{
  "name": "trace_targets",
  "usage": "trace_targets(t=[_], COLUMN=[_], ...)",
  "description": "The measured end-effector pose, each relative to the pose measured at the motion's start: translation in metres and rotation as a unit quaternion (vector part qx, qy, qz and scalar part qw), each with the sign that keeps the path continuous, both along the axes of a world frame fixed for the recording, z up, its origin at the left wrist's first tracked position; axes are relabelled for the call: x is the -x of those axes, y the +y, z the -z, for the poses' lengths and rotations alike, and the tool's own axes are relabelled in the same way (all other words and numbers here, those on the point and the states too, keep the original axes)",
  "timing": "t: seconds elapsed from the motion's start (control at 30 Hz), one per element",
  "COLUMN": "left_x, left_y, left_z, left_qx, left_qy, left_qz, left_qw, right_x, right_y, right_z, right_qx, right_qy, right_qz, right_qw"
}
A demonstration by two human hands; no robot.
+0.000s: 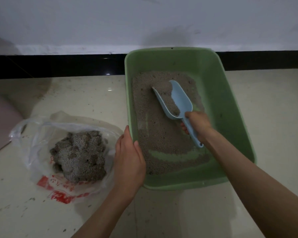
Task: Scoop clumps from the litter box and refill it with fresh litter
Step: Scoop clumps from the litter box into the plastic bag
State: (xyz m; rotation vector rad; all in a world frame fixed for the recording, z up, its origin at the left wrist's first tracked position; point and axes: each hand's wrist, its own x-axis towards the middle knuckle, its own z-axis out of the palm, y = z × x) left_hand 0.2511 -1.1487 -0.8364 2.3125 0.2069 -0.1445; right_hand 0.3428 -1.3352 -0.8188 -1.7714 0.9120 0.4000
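Head view, scooping stage. Green litter box [234, 107] stands on the tiled floor [273, 103] against the wall's dark skirting. Right hand [199, 125], fingers curled tight round the handle, holds a blue scoop [180, 100] with its bowl lying in the litter [155, 134] near the box's far end, partly loaded with grey grains. Left hand [128, 158] grips the box's near-left rim, thumb inside and fingers outside, steadying it. Bag [41, 134], clear plastic with red print, lies open on the floor just left of the box and holds a heap of clumps [79, 155].

Judged progress: much clumped material is already bagged, and bare green streaks near the box's near edge suggest a thin remaining layer. Scooping appears well advanced but unfinished. Refilling has not begun; no fresh litter supply is visible.
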Motion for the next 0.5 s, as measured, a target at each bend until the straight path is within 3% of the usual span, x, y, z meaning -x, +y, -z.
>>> trace_targets(t=[0.4,0.5], left_x=[0.001,0.001], left_y=[-0.001,-0.001], left_z=[-0.001,0.001], left_qx=[0.017,0.014], left_qy=[-0.009,-0.011], left_qz=[0.003,0.001], left_qw=[1.000,1.000], right_x=[-0.055,-0.065], right_y=[0.018,0.026], right_z=[-0.013,-0.010], right_qx=[0.037,0.008], right_qy=[0.007,0.022], right_qz=[-0.041,-0.029], right_qw=[0.998,0.999])
